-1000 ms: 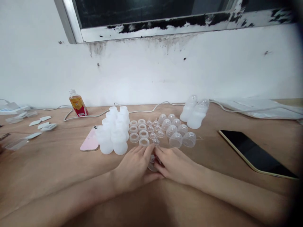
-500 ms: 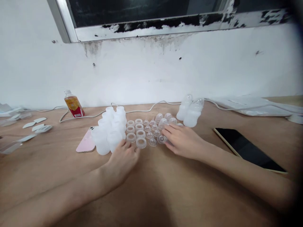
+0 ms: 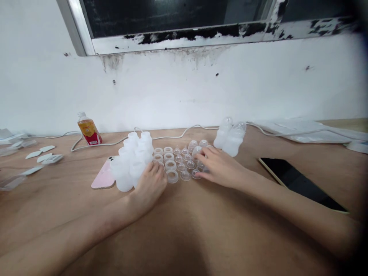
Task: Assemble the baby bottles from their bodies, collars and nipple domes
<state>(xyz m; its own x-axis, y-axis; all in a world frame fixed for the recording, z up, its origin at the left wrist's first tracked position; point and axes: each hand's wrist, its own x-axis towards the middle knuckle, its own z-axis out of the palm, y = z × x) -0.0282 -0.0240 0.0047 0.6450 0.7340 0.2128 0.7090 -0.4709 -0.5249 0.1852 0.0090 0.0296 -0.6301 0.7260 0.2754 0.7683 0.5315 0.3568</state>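
Note:
White baby bottles without tops (image 3: 135, 157) stand in a tight cluster left of centre. My left hand (image 3: 151, 183) is at their front right corner, its fingers curled down over the nearest ring of the left row; whatever lies under the fingertips is hidden. Translucent bottle rings (image 3: 170, 165) lie in two rows beside it, then clear teats (image 3: 185, 175) in rows. Over the teats and the clear domed caps (image 3: 192, 145), my right hand (image 3: 220, 165) reaches with thumb and fingers apart, hiding several pieces. Two bottles with domed caps (image 3: 231, 143) stand behind it.
A pink phone (image 3: 103, 174) lies left of the bottles, a black-screened tablet (image 3: 301, 184) at the right. A drink bottle (image 3: 89, 130) and a white cable (image 3: 184, 134) are near the wall. White pieces (image 3: 51, 158) lie far left, plastic bags (image 3: 304, 130) back right.
My left hand has moved slightly up over the ring beside the bottles, covering more of it. My right hand has shifted a little, its thumb and fingers further apart. The view has tilted slightly.

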